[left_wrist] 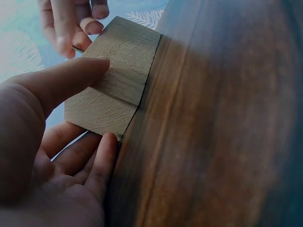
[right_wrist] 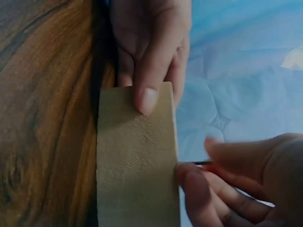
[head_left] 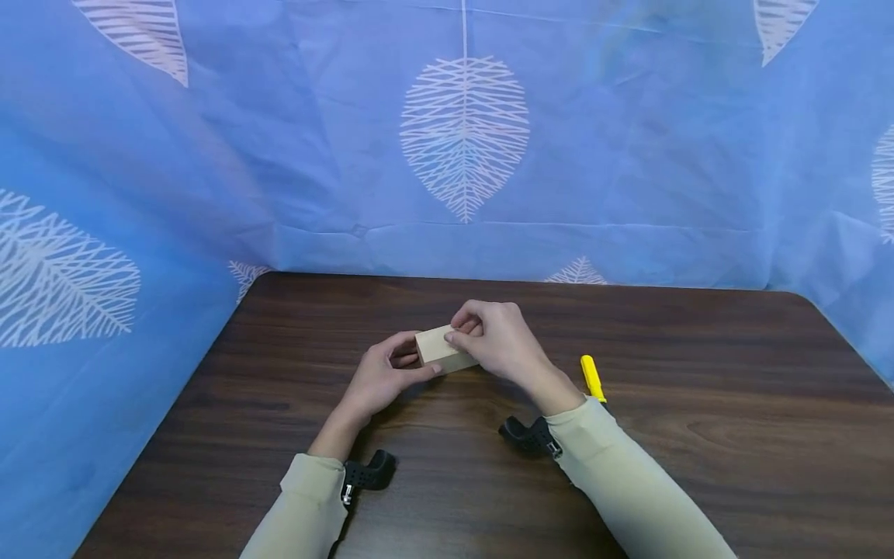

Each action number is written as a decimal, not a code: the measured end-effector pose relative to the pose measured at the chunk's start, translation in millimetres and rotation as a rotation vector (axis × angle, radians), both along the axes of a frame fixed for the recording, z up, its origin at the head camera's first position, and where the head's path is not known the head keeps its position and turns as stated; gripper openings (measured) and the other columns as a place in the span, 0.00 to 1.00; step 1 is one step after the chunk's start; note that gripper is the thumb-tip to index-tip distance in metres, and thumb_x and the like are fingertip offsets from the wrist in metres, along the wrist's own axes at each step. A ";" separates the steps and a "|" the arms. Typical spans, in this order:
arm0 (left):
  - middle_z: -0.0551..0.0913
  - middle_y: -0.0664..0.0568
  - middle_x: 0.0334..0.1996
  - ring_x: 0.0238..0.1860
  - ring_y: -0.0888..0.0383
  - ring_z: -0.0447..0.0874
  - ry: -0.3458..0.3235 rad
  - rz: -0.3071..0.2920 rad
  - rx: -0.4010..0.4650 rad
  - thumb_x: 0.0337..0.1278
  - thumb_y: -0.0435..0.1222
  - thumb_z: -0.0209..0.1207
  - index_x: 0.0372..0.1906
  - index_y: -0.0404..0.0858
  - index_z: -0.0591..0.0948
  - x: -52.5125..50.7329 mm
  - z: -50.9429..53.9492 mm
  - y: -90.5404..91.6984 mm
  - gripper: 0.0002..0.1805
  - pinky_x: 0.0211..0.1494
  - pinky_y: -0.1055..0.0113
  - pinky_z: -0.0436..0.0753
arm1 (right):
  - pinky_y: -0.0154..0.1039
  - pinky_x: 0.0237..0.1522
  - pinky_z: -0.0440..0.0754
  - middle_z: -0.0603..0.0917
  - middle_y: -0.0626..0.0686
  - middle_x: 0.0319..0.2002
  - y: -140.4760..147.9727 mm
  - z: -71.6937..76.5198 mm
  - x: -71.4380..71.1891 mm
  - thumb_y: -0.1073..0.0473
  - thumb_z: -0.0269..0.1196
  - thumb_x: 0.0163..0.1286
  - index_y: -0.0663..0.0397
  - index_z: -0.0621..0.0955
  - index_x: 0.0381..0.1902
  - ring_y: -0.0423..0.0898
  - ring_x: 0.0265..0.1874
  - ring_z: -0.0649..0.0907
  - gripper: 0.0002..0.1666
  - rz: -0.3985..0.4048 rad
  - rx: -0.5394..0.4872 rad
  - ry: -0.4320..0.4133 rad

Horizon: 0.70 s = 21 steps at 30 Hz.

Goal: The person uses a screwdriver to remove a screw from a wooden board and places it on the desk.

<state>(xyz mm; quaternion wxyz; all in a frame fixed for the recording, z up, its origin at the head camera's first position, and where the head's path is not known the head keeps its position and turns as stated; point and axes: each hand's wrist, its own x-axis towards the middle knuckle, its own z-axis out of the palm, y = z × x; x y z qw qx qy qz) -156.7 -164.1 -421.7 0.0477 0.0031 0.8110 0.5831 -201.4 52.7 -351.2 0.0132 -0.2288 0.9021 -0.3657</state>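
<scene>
A pale rectangular wooden block [head_left: 447,351] is held just at the tabletop, in the middle of the head view. My left hand [head_left: 384,376] grips its left end, the thumb on the near face and the fingers behind and beneath. At the upper face of the block, my right hand [head_left: 499,341] pinches a thin dark screw [right_wrist: 195,162] between thumb and fingertips. The screw stands out from the block in the right wrist view, its far end covered by the fingers. The right thumb is blurred there.
A tool with a yellow handle [head_left: 591,376] lies on the dark wooden table [head_left: 698,466], partly hidden by the right sleeve. Blue cloth with white leaf prints [head_left: 464,140] hangs behind the table and along its left side.
</scene>
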 end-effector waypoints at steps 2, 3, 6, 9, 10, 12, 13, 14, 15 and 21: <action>0.83 0.48 0.69 0.71 0.43 0.83 0.001 0.005 0.001 0.63 0.44 0.76 0.71 0.52 0.81 -0.1 -0.9 1.7 0.31 0.71 0.46 0.86 | 0.40 0.39 0.88 0.92 0.51 0.37 -1.4 0.2 0.4 0.57 0.72 0.75 0.53 0.90 0.44 0.42 0.33 0.87 0.06 -0.011 -0.008 0.023; 0.84 0.47 0.68 0.71 0.43 0.83 0.005 0.008 0.002 0.63 0.44 0.76 0.70 0.51 0.81 -0.3 -1.2 2.2 0.31 0.71 0.46 0.86 | 0.40 0.38 0.88 0.92 0.51 0.37 0.0 1.9 1.1 0.57 0.71 0.75 0.53 0.90 0.43 0.42 0.33 0.87 0.05 -0.017 -0.015 0.037; 0.84 0.46 0.68 0.70 0.42 0.84 0.013 0.011 -0.003 0.63 0.44 0.76 0.70 0.51 0.82 -0.7 -1.1 1.6 0.31 0.72 0.46 0.85 | 0.39 0.36 0.87 0.92 0.52 0.36 12.6 9.1 2.9 0.58 0.70 0.76 0.54 0.91 0.43 0.44 0.32 0.88 0.06 -0.040 -0.018 0.061; 0.83 0.46 0.68 0.71 0.42 0.83 0.010 0.004 -0.016 0.62 0.44 0.77 0.71 0.51 0.81 -1.3 0.9 1.7 0.32 0.72 0.46 0.85 | 0.38 0.32 0.84 0.91 0.51 0.30 37.4 14.7 8.2 0.59 0.69 0.76 0.54 0.91 0.40 0.45 0.28 0.88 0.06 -0.056 0.050 -0.021; 0.83 0.46 0.69 0.71 0.42 0.83 0.005 0.005 -0.022 0.62 0.44 0.77 0.71 0.51 0.81 -1.1 1.5 0.9 0.33 0.72 0.46 0.85 | 0.38 0.32 0.84 0.91 0.50 0.28 45.5 14.9 10.2 0.60 0.69 0.76 0.54 0.90 0.38 0.45 0.26 0.88 0.06 -0.047 0.090 -0.070; 0.83 0.46 0.69 0.71 0.42 0.83 -0.001 0.012 -0.031 0.62 0.44 0.77 0.71 0.51 0.81 -0.6 2.9 -1.2 0.33 0.71 0.45 0.85 | 0.36 0.32 0.84 0.90 0.49 0.24 58.6 12.8 14.0 0.64 0.67 0.75 0.54 0.90 0.34 0.44 0.23 0.89 0.08 -0.017 0.166 -0.180; 0.82 0.45 0.69 0.71 0.41 0.82 -0.003 0.015 -0.036 0.62 0.43 0.77 0.71 0.51 0.81 -0.5 3.4 -2.1 0.33 0.71 0.45 0.86 | 0.36 0.32 0.85 0.89 0.49 0.24 63.3 11.0 15.7 0.65 0.67 0.74 0.54 0.90 0.33 0.43 0.23 0.89 0.09 -0.005 0.197 -0.230; 0.82 0.44 0.70 0.72 0.40 0.82 0.001 0.011 -0.042 0.63 0.43 0.76 0.72 0.50 0.80 -0.5 3.5 -3.1 0.33 0.71 0.44 0.86 | 0.36 0.32 0.86 0.89 0.48 0.24 66.9 8.9 17.1 0.66 0.66 0.74 0.54 0.90 0.32 0.42 0.22 0.89 0.10 0.002 0.218 -0.269; 0.82 0.44 0.70 0.72 0.40 0.82 0.001 0.007 -0.043 0.63 0.43 0.76 0.72 0.50 0.80 -0.5 3.6 -3.5 0.33 0.71 0.44 0.85 | 0.36 0.33 0.87 0.90 0.49 0.25 69.5 6.8 18.6 0.68 0.65 0.73 0.54 0.89 0.31 0.43 0.22 0.89 0.11 0.004 0.224 -0.300; 0.81 0.45 0.70 0.73 0.40 0.81 -0.006 -0.008 -0.020 0.64 0.43 0.76 0.72 0.51 0.80 -0.4 0.5 1.2 0.32 0.72 0.44 0.85 | 0.39 0.36 0.89 0.90 0.50 0.26 77.3 -4.6 18.8 0.69 0.65 0.71 0.55 0.87 0.30 0.41 0.21 0.88 0.09 -0.085 0.245 -0.324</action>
